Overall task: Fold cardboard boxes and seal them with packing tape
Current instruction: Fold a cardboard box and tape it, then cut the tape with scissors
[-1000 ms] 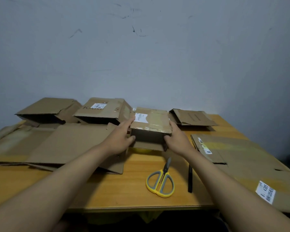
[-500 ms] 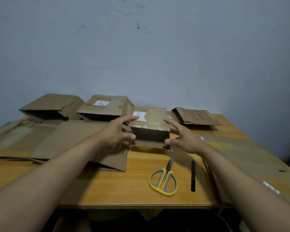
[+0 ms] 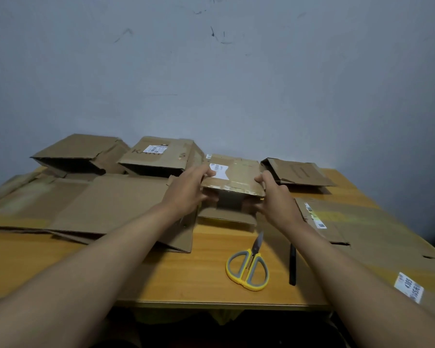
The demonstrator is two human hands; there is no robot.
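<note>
A small cardboard box (image 3: 237, 177) with a white label on top stands at the middle back of the wooden table (image 3: 199, 272), its open side facing me. My left hand (image 3: 186, 189) clasps its left side, fingers over the top edge. My right hand (image 3: 274, 197) grips its right side, thumb on top. A loose flap (image 3: 227, 217) lies flat in front of the box. No tape is in view.
Yellow-handled scissors (image 3: 248, 268) and a black pen (image 3: 292, 264) lie near the front edge. Flattened cardboard sheets (image 3: 98, 204) cover the left, and more flattened cardboard (image 3: 377, 229) the right. Two open boxes (image 3: 161, 156) and a flatter box (image 3: 296, 172) stand along the grey wall.
Half a second ago both hands hovered open beside the small box; now they have closed on its sides again.
</note>
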